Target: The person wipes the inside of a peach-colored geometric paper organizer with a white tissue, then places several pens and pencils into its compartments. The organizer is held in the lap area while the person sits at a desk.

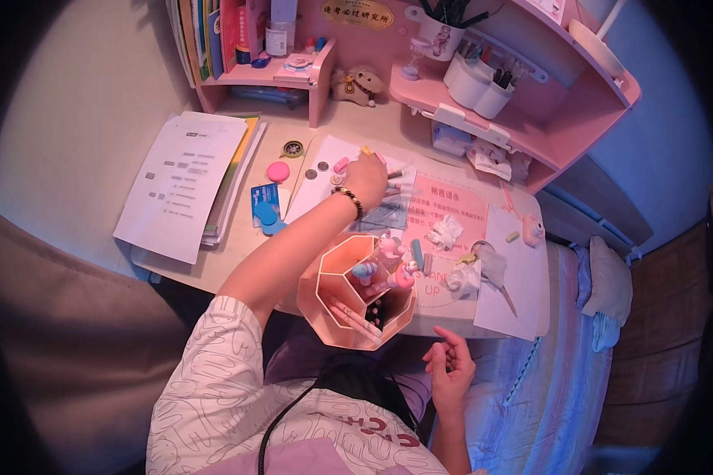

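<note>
My left hand (364, 179) reaches over white paper near the middle of the desk. Its fingers curl down beside a small yellow piece (366, 150), and their grip is partly hidden. A pink eraser-like block (341, 165) and two dark coins (322, 166) lie left of that hand. Below the wrist, a peach pen holder (313, 289) with several compartments stands at the desk's front edge, with pink and blue topped pens (363, 273) in it. Off the front edge, to the right, my right hand (451, 368) is empty, its index finger stretched out.
Stacked papers (182, 182) lie at left, near a compass (292, 149), a pink round case (278, 172) and a blue card (264, 196). At right are crumpled tissues (445, 232), scissors (505, 294) and a pink toy camera (533, 231). A pink shelf (523, 119) rises behind.
</note>
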Tool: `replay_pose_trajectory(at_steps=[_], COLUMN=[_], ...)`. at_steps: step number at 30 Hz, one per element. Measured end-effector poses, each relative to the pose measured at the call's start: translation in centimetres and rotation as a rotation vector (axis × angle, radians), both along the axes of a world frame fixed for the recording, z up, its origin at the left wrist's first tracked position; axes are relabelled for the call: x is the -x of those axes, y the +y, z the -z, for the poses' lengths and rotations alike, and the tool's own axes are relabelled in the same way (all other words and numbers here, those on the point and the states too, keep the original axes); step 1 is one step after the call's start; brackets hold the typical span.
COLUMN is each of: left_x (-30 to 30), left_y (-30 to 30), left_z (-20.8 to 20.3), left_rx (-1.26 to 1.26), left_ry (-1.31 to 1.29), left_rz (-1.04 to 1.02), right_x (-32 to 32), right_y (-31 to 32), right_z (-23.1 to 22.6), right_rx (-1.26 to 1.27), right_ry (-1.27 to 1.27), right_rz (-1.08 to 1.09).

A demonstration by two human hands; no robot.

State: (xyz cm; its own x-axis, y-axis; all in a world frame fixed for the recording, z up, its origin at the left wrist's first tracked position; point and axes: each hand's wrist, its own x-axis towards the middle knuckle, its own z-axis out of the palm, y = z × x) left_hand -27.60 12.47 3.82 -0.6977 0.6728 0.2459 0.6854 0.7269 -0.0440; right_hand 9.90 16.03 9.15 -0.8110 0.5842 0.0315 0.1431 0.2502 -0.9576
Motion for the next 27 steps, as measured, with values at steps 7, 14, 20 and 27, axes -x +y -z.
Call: replay_pose_trajectory(at_steps=[7,14,20,27], left_x=[-3.6,-11.3,-12.8,-14.9], left_y=[-8.2,-13.5,-12.7,-13.2], left_z=[-7.4,-8.3,-7.3,-7.8], left_rx=[-1.295,-1.677,-1.343,-0.999], left_ry=[-1.235,-1.521,-1.407,-0.743], left_rz=[0.445,0.674,0.479,0.418], right_x=[-0.3,0.5,0.6,0.4], right_y=[0.3,-0.1,-0.4,-0.5], right_z=[1.1,1.4,1.4,1.4], right_rx=[0.038,0.063,0.035,0.058], right_ry=[-0.019,-0.081,-0.073,-0.08], right_rz=[0.022,-0.027,-0.027,0.021])
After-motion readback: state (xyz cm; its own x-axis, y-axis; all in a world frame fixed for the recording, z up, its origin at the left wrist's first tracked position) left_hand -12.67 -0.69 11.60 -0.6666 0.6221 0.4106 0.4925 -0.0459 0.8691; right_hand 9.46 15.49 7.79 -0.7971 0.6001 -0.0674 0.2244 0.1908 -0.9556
